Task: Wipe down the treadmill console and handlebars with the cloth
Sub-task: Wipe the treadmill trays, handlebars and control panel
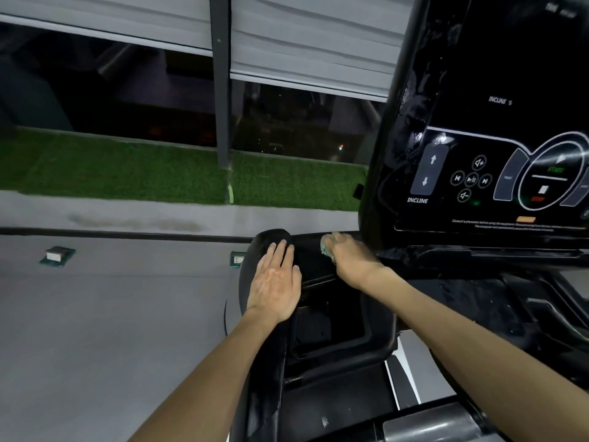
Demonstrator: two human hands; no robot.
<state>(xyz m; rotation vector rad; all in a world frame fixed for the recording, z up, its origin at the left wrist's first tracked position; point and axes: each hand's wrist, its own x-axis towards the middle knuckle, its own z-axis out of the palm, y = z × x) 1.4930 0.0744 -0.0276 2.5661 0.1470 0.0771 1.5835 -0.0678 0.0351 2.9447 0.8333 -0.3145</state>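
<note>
The black treadmill console (497, 122) fills the upper right, with incline and start buttons lit on its panel. The black left handlebar (261, 362) runs from the bottom centre up to a rounded end. My left hand (275, 282) rests flat on that rounded end with straight fingers. My right hand (350, 260) grips a small pale green cloth (325, 245) and presses it against the dark tray surface just below the console's lower left corner. Most of the cloth is hidden under my fingers.
A recessed black tray pocket (328, 327) lies between my arms. Grey floor (111, 330) spreads to the left with two floor sockets (57, 255). A strip of green turf (127, 167) runs under the dark windows, split by a grey pillar (221, 90).
</note>
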